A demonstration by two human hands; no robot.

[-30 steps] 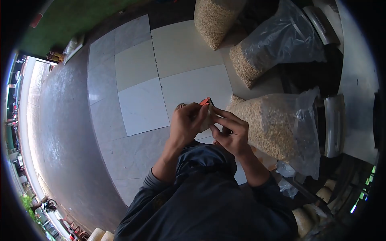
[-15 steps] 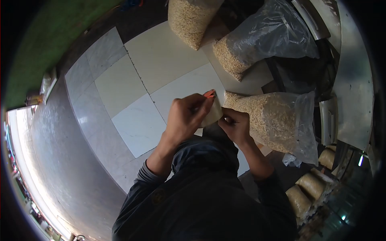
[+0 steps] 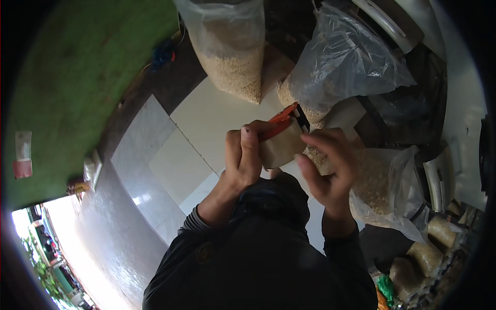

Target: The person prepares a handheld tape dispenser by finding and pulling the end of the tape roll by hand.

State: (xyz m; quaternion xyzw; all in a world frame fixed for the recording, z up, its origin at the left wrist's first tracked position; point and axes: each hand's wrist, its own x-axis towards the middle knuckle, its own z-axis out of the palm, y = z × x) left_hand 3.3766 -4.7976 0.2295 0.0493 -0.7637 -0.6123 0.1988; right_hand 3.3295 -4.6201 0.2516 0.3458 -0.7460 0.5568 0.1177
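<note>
My left hand (image 3: pixel 242 157) is wrapped around a tape dispenser (image 3: pixel 279 124) with an orange-red frame and a dark cutting end. A wide, pale beige roll of tape (image 3: pixel 284 147) sits in it. Just to the right, my right hand (image 3: pixel 333 170) has its thumb and fingers apart beside the roll, holding nothing that I can see. Behind that hand stands a clear plastic bag of pale grain-like pieces (image 3: pixel 380 181), partly covered by it.
Two more clear bags, one upright (image 3: pixel 232 62) and one with a loose top (image 3: pixel 346 62), stand farther off on the tiled floor (image 3: pixel 186 155). Several filled packs (image 3: pixel 426 256) lie at lower right. A green wall (image 3: pixel 77 93) rises on the left.
My right hand has come away from the roll and its fingers have spread. The dispenser has turned, showing more of its orange frame. The head view has shifted, bringing the far bags lower.
</note>
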